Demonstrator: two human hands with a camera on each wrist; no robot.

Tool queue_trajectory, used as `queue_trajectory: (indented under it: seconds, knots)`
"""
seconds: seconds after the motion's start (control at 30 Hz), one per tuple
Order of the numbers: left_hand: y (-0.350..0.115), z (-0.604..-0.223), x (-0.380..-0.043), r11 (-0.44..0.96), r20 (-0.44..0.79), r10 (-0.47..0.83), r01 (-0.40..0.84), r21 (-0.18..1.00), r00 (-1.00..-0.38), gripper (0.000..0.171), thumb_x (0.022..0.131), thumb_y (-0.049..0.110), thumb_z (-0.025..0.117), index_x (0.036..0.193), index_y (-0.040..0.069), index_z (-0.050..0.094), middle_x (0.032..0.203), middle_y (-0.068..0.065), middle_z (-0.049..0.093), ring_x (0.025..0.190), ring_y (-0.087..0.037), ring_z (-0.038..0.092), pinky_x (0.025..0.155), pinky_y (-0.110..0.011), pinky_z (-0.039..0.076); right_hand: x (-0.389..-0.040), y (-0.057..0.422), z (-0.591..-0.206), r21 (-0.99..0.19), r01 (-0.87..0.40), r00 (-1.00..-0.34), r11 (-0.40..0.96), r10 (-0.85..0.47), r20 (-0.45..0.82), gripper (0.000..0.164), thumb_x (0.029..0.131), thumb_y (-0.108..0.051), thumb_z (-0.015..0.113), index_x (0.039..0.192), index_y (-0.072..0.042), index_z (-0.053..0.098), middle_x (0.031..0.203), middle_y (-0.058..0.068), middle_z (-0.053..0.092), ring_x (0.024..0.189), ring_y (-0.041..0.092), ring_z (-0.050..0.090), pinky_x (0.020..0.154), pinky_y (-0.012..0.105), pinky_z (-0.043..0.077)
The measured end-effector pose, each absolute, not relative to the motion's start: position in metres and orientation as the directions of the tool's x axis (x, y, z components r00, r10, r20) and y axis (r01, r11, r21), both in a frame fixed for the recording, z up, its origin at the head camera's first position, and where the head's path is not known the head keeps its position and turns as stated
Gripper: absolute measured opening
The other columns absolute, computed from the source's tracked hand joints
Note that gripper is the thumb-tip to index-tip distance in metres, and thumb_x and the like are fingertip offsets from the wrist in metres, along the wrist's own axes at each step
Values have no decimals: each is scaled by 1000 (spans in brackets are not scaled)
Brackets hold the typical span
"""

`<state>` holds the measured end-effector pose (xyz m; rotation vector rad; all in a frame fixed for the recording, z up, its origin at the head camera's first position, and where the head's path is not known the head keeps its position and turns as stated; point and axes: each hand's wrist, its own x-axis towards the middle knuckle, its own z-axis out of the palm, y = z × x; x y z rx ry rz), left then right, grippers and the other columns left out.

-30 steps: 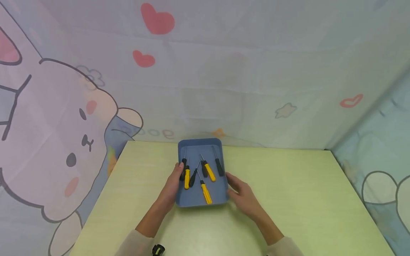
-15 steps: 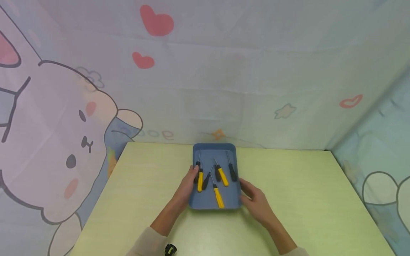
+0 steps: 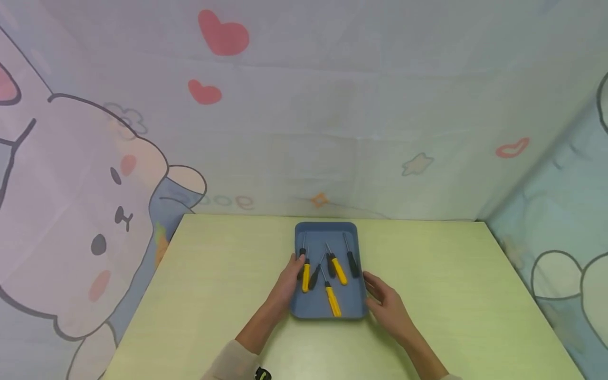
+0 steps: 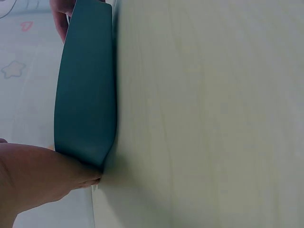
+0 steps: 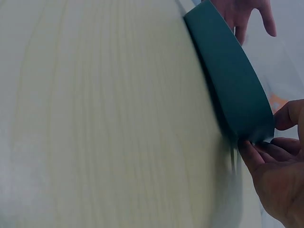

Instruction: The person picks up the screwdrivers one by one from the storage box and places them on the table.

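Left of the tray (image 3: pixel 309 307), the left hand (image 3: pixel 285 283) grips its side, thumb over the rim. The tray sits at the middle of the table (image 3: pixel 218 274), resting or barely raised, I can't tell which; inside lie yellow and black screwdrivers (image 3: pixel 333 302). Right of the tray, the right hand (image 3: pixel 390 309) grasps its wall, thumb above fingers. The step seems to be positioning the tray; next probably calls for keeping it level, then releasing both sides.
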<state>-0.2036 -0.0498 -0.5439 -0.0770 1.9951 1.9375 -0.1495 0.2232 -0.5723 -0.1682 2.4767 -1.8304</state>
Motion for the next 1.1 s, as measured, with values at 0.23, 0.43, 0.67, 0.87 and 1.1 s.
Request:
queue_trajectory:
  seconds: [0.23, 0.43, 0.67, 0.87, 1.1]
  knots:
    - [-44, -545, -205, 72, -294, 201, -286, 956, -934, 99, 105, 69, 44, 171, 8, 5, 178, -15, 2, 163, -36, -3, 129, -62, 0, -149, 226, -576, -954, -53, -992, 296, -121, 18, 64, 97, 10, 55, 159, 4, 41, 163, 24, 43, 147, 42, 45, 117, 47, 41]
    - [-39, -549, -209, 117, -292, 158, -276, 954, -943, 91, 108, 61, 43, 171, 7, 6, 177, -17, 6, 163, -37, 1, 130, -60, 4, -151, 230, -582, -949, -59, -989, 309, -146, 14, 63, 98, 9, 55, 159, 4, 40, 163, 24, 43, 148, 41, 45, 119, 48, 39]
    - [-38, -555, -208, 170, -259, 121, -237, 957, -958, 81, 112, 52, 42, 171, 9, 8, 177, -16, 10, 162, -38, 6, 130, -59, 8, -154, 235, -585, -951, -74, -980, 302, -198, 14, 62, 101, 6, 55, 161, 4, 37, 165, 23, 39, 151, 41, 41, 121, 48, 35]
    - [-36, -556, -207, 218, -226, 93, -202, 955, -970, 77, 113, 47, 41, 171, 7, 11, 176, -17, 13, 162, -39, 10, 130, -58, 9, -156, 238, -587, -956, -90, -974, 279, -227, 25, 61, 104, 4, 55, 161, 5, 36, 165, 24, 39, 151, 41, 40, 119, 32, 39]
    - [-36, -555, -205, 238, -218, 85, -193, 952, -972, 74, 113, 45, 40, 171, 7, 12, 176, -17, 15, 161, -39, 12, 130, -58, 11, -155, 241, -586, -967, -106, -965, 232, -259, 43, 60, 105, 5, 55, 161, 7, 35, 164, 27, 39, 151, 45, 37, 111, 15, 38]
